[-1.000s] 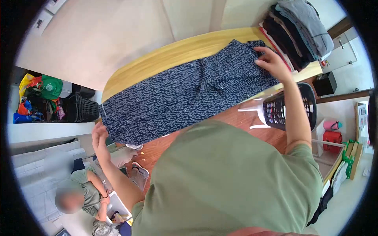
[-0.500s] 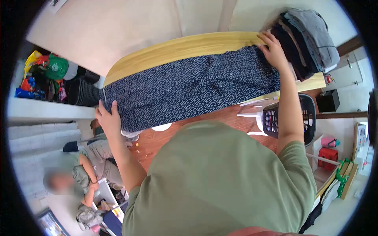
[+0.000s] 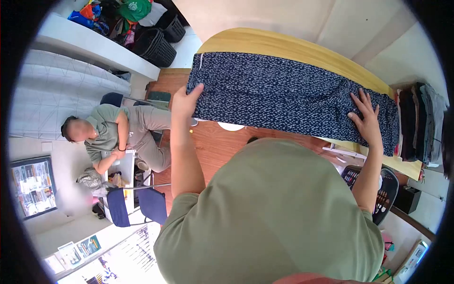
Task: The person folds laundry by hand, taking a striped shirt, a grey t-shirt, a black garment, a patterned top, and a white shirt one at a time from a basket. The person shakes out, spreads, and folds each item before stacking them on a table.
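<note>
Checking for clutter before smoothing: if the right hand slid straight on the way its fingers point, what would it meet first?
The right hand would first cross more of the dark blue patterned cloth it lies on, then probably the bare strip of yellow wooden table. The stack of folded clothes lies aside.

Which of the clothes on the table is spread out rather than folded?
The navy patterned garment, lying flat along the yellow table; the rest sit folded in a stack at its right end.

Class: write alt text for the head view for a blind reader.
A person in a green shirt has both hands on a dark blue patterned garment spread along a yellow wooden table, left hand at its left end, right hand flat near stacked folded clothes.
</note>
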`<state>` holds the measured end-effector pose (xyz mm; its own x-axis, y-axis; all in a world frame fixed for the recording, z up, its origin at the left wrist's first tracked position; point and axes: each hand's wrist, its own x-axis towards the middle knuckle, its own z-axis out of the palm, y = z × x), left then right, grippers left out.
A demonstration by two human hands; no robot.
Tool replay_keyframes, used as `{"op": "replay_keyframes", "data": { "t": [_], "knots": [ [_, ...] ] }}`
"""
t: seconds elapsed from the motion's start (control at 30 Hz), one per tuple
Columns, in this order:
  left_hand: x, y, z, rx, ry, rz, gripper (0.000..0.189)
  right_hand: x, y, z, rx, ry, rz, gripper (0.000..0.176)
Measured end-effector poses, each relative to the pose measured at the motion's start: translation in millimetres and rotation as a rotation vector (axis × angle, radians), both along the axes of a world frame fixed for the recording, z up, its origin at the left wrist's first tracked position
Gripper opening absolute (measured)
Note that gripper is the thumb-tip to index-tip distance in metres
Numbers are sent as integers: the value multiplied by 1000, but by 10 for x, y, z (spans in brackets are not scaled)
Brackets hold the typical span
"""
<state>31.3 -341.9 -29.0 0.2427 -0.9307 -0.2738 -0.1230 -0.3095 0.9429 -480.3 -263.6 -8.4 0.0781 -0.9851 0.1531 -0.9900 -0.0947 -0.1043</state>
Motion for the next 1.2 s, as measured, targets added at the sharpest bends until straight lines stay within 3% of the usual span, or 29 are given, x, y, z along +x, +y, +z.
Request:
{"op": "replay_keyframes", "data": {
  "t": [0.07,0.1,0.17,0.2,0.23,0.3,0.37,0.4,0.47,0.5,0.6,0.73,0.77,0.83,0.9,0.97,1.03,1.07,1.1,1.13,1.2],
  "knots": [
    [-72,-30,192,-20,291,-11,32,76,-3,93,-132,68,-79,45],
    [-179,-70,351,-64,408,-34,30,208,-44,181,-281,-70,-52,36],
    [-484,-153,642,-147,525,-162,31,591,-130,353,-249,-678,6,25],
    [-698,-174,707,-208,441,-277,30,800,-155,322,-2,-1282,-64,31],
    [-906,-207,716,-268,305,-439,34,986,-193,344,232,-1637,9,46],
    [-1282,-89,821,-331,25,-686,40,1253,-261,264,594,-2018,66,73],
    [-1552,25,893,-465,-149,-887,45,1396,-299,83,684,-2168,-123,78],
    [-1614,41,869,-539,-185,-865,47,1444,-294,85,653,-2087,-193,67],
    [-1612,-112,499,-779,-506,-809,53,1514,-263,28,506,-1711,-249,52],
    [-1597,-161,298,-896,-664,-767,57,1565,-232,108,493,-1828,-278,43],
    [-1614,-29,-13,-872,-1101,-766,59,1513,-228,46,395,-1644,-331,39],
    [-1532,-145,21,-928,-539,-579,56,1343,-187,235,113,-1419,-381,30],
    [-1462,-135,38,-858,-647,-538,52,1271,-162,218,24,-714,-462,32],
    [-1354,-55,25,-716,-864,-454,47,1274,46,223,-231,-531,-377,40],
    [-1451,12,-15,-680,-874,-566,42,1227,284,249,-454,-321,-268,48],
    [-1465,-37,-67,-686,-823,-629,36,1107,324,29,-318,-370,-157,50],
    [-1494,-137,72,-198,-456,-540,31,996,375,-99,-250,-393,-45,53],
    [-1511,-197,247,-220,-296,-441,29,991,352,-161,-288,-471,-18,48],
    [-1507,-253,460,-237,-133,-334,28,1026,342,-19,-159,-708,-11,46],
    [-1443,-330,676,-367,-236,-351,25,1064,355,154,-13,-948,1,44],
    [-1409,-507,1036,-399,-243,-454,22,924,374,259,66,-1098,42,40]
  ]
}}
